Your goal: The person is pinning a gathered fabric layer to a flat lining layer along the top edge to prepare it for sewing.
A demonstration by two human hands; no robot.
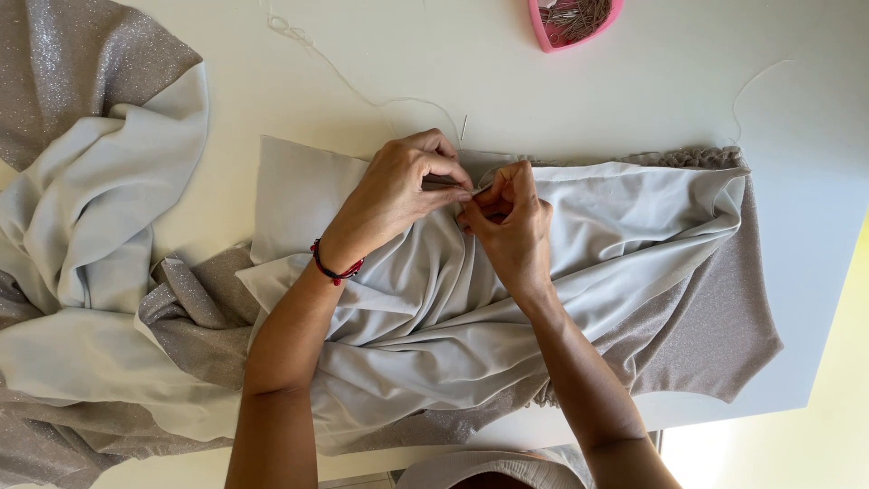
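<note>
Between both hands' fingers (457, 186), pale grey fabric (434, 308) sits pinched.

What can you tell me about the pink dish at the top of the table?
The pink dish sits at the far edge of the white table, partly cut off by the frame. It looks like smooth plastic with a rounded, raised rim, and holds a loose heap of thin metal pins. Nothing else touches it; both hands work on the fabric well below it.
</note>
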